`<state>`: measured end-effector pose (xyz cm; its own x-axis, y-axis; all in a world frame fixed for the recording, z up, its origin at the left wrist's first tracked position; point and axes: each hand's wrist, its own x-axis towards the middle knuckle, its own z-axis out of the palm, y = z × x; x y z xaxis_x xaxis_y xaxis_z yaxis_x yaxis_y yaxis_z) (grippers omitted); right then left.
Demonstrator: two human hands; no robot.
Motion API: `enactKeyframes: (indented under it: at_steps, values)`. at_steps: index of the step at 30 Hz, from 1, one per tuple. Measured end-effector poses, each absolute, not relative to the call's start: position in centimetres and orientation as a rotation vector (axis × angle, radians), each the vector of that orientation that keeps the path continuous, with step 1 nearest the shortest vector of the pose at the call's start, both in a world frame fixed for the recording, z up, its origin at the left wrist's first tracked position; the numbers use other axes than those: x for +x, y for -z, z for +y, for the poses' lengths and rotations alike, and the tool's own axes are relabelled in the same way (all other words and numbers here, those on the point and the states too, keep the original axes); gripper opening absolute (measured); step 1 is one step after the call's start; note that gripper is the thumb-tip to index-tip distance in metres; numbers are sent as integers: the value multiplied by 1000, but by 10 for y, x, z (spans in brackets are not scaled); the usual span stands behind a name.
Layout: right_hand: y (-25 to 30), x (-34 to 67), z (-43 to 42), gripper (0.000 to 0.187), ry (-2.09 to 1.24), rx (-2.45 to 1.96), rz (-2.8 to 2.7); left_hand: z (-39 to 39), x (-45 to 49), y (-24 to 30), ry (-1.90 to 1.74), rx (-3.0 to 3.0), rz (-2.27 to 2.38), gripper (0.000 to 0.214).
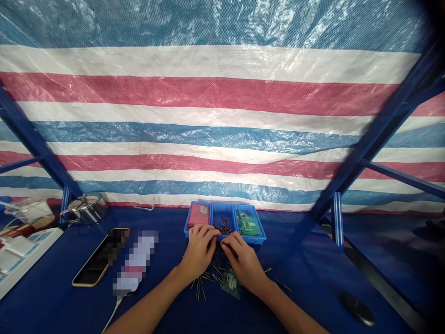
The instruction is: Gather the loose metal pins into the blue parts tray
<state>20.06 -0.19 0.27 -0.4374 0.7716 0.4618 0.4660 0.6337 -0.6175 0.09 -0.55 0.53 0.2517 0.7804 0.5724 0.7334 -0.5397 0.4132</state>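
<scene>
My left hand (200,250) and my right hand (243,260) meet fingertip to fingertip just in front of a blue three-compartment tray (260,239). Both hands are curled in a pinch on small dark metal pins (222,239). Several more pins (208,278) lie scattered on the blue table under and between my hands. A small clear plastic bag (232,282) lies beneath my right wrist. The tray's left compartment holds red parts (199,214), the middle holds dark pins (224,225), the right holds green parts (247,223).
A phone (99,257) lies at the left beside a blurred white object (137,262) with a cable. A steel pot with a lid (85,208) and white boxes (21,250) stand far left. A black oval object (358,308) lies at the right. A striped tarp (222,116) and blue frame posts (337,218) enclose the bench.
</scene>
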Motion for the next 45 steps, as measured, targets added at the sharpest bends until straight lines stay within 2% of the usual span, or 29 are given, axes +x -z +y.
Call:
enactKeyframes:
  at_steps: [23, 45]
  values:
    - [0, 202, -1, 9, -500, -970, -2137, -5, 1, -6, -1185, 2454, 1487, 22]
    - [-3, 202, -2, 12, -487, -972, -2152, -7, 1, -8, -1173, 2443, 1486, 23]
